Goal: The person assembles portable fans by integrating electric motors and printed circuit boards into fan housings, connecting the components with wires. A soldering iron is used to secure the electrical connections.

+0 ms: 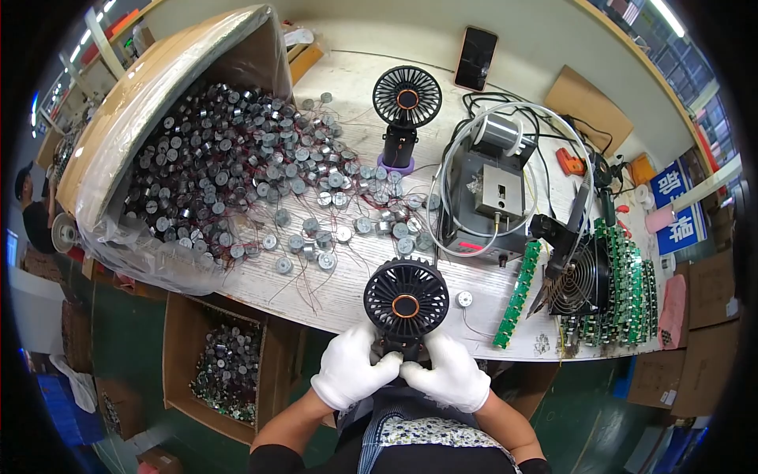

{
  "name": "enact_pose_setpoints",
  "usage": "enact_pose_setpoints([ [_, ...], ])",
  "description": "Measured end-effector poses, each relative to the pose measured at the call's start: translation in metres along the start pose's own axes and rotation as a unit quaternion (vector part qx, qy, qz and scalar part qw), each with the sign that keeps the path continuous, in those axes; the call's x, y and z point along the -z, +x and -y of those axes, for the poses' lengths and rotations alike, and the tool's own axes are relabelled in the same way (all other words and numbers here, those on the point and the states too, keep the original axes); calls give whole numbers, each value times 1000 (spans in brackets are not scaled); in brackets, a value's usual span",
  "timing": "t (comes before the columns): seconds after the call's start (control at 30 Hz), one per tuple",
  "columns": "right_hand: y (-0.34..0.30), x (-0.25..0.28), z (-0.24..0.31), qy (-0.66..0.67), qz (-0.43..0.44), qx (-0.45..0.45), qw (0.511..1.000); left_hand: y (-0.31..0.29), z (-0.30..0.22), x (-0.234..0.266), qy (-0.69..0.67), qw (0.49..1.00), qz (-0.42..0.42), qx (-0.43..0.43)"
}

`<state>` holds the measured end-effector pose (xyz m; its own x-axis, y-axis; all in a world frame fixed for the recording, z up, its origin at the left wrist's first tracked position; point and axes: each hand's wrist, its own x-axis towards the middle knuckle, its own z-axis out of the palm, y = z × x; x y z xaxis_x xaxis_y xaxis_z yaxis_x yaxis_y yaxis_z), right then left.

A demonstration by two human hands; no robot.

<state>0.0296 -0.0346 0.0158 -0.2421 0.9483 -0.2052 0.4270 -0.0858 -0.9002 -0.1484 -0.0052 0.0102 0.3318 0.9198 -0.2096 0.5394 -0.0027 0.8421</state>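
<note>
A black handheld fan (406, 304) with a copper-coloured ring at its hub is upright between my hands at the table's front edge. My left hand (355, 369), in a white glove, closes on the fan's neck and handle from the left. From the other side my right hand (448, 373), gloved as well, grips the same part, with both thumbs near each other in front. The lower handle is hidden by the gloves. Farther back, a second black fan (407, 98) stands on a purple base (395, 163). One small round motor (463, 299) with thin wires lies just right of the held fan.
A tipped, plastic-lined carton (170, 59) spills many small motors (260, 150) across the left. At right stand a grey machine (482, 213) with a solder spool, a soldering iron stand, green circuit boards (519, 296) and a round metal-grille fan (580, 276). A phone (476, 58) leans at the back.
</note>
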Motion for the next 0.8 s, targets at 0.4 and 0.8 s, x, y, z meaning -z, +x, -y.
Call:
enact_pose_setpoints([
  [0.4, 0, -4, -7, 43, 11, -21, 999, 1, 6, 3, -13, 999, 36, 20],
  [0.8, -1, -2, 0, -9, -12, -9, 1000, 0, 7, -1, -6, 1000, -10, -17],
])
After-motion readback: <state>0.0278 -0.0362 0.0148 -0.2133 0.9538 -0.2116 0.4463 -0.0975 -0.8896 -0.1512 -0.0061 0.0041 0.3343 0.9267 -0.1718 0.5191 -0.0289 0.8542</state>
